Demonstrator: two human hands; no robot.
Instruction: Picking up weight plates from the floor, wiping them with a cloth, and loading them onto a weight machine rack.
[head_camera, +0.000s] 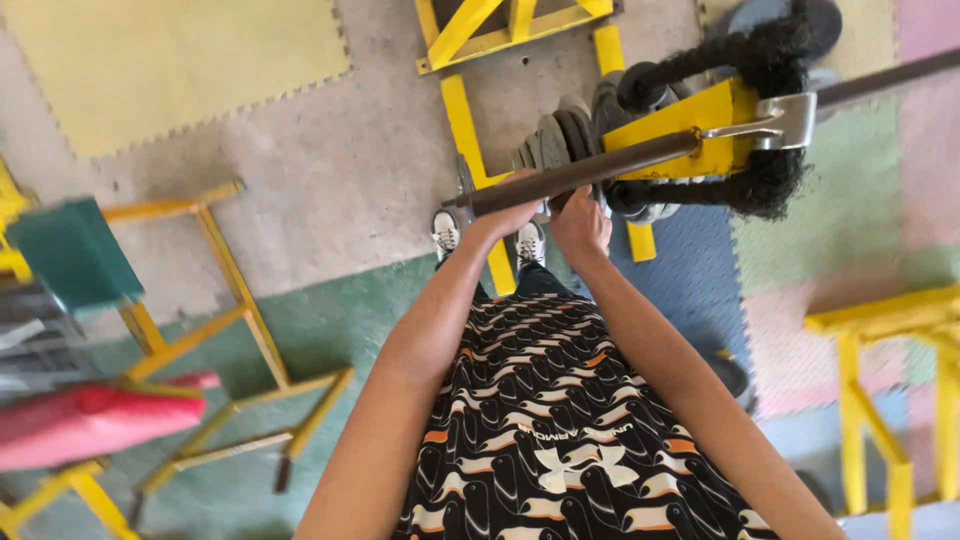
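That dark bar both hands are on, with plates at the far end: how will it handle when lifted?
The bar probably stays stiff: it looks like straight metal. Likely end-heavy, given the stacked weight plates. Both hands, left hand and right hand, wrap it; smooth, so perhaps slippery.

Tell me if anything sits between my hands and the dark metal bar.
Nothing visible does. The left hand and the right hand are both already closed around the dark metal bar, side by side near its end, beside the weight plates.

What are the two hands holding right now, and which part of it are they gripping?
Both the left hand and the right hand grip the dark round metal bar near its free end, side by side, away from its yellow bracket.
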